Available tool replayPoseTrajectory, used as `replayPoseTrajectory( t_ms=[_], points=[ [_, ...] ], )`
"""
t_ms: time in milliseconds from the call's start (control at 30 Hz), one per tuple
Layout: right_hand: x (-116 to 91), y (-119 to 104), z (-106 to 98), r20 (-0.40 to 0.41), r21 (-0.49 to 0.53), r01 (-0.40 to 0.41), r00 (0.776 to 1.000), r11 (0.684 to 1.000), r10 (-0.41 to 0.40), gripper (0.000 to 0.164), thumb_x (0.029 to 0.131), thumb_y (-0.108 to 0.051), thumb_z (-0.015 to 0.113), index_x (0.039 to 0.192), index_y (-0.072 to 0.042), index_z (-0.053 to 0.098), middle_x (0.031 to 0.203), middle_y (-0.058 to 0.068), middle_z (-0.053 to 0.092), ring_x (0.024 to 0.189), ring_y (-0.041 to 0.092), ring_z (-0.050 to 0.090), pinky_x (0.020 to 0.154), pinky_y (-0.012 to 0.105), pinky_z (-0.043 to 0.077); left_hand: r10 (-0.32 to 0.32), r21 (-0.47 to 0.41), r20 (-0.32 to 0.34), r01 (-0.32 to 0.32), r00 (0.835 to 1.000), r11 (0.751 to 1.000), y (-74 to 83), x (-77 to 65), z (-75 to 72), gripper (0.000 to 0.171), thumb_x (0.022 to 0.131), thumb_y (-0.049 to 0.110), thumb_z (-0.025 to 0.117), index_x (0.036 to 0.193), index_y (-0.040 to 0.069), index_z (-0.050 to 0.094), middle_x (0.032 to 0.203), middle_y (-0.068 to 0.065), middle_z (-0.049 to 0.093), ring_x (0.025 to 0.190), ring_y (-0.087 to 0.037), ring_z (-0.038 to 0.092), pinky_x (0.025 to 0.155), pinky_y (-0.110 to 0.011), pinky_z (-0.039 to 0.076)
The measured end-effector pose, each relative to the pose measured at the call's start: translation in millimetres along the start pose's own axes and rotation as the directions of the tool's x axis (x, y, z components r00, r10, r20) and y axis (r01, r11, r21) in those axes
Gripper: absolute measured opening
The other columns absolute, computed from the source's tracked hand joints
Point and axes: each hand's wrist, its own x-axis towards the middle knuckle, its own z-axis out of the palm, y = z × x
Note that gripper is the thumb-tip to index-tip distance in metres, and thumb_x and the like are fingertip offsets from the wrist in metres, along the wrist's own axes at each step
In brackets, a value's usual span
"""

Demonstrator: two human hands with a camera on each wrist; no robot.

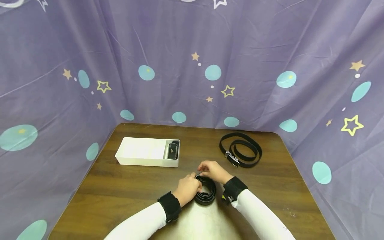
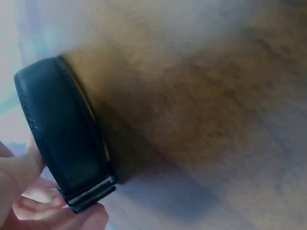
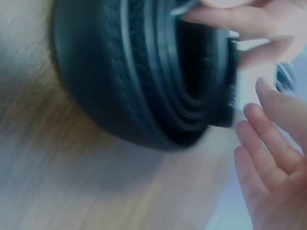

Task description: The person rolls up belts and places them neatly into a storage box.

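In front of me on the table stands a black belt wound into a tight coil. My left hand holds it at its left side, with thumb and fingers about the layers. The left wrist view shows the belt's smooth outer turn with a metal-edged end by the fingers. My right hand is just behind the coil at the upper right. In the right wrist view the right hand's fingers are loosely extended beside the coil, with nothing held between them.
A white box stands at the back left; a black buckle piece shows in its right compartment. At the back right lies a second black belt, loosely looped, with a silver-edged buckle. A purple patterned curtain hangs around the table.
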Motion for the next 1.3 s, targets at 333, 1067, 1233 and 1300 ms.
replayPoseTrajectory(
  t_ms=[333, 1067, 1233, 1300],
  points=[
    [19.1, -10.8, 4.5, 0.114, -0.315, 0.069, 0.993, 0.946, -0.035, 0.014, 0.078, -0.002, 0.071, 0.073, -0.014, 0.067, 0.071, -0.007, 0.06, 0.065, 0.005, 0.052, 0.059, 0.021, 0.044, 0.441, 0.395, -0.264, -0.321, 0.858, 0.861, -5.4, -1.6, 12.9, 0.014, 0.081, 0.041, 0.061, 0.073, 0.034, 0.071, 0.098, 0.009, 0.058, 0.089, -0.012, 0.051, 0.064, -0.026, 0.037],
    [-31.4, 31.2, -28.0, -0.058, -0.337, -0.32, 0.946, 0.886, 0.32, 0.022, 0.073, -0.01, 0.075, 0.07, -0.018, 0.054, 0.067, -0.007, 0.053, 0.06, 0.009, 0.048, 0.056, 0.029, 0.04, 0.458, 0.074, -0.15, -0.452, 0.876, 0.889, -75.4, -17.7, 14.0, 0.014, 0.085, 0.025, 0.07, 0.074, 0.019, 0.063, 0.073, 0.01, 0.058, 0.075, -0.009, 0.055, 0.08, -0.025, 0.048],
    [-69.8, -2.2, -7.0, 0.069, -0.201, -0.239, 0.964, 0.95, 0.257, 0.038, 0.072, -0.004, 0.074, 0.104, -0.013, 0.054, 0.064, -0.008, 0.049, 0.054, 0.006, 0.044, 0.049, 0.025, 0.038, 0.39, 0.008, -0.129, -0.393, 0.912, 0.92, -78.5, -16.6, 10.6, 0.012, 0.087, 0.021, 0.068, 0.077, 0.016, 0.063, 0.078, 0.007, 0.061, 0.075, -0.01, 0.057, 0.076, -0.026, 0.048],
    [-77.7, -22.1, 5.1, 0.123, -0.174, -0.164, 0.975, 0.971, 0.187, 0.045, 0.074, -0.005, 0.073, 0.112, -0.013, 0.051, 0.063, -0.009, 0.048, 0.052, 0.003, 0.041, 0.048, 0.022, 0.036, 0.364, -0.009, -0.115, -0.367, 0.924, 0.93, -73.0, -10.0, 9.7, 0.012, 0.088, 0.02, 0.068, 0.078, 0.015, 0.064, 0.08, 0.005, 0.063, 0.077, -0.011, 0.059, 0.077, -0.026, 0.048]
  ],
)
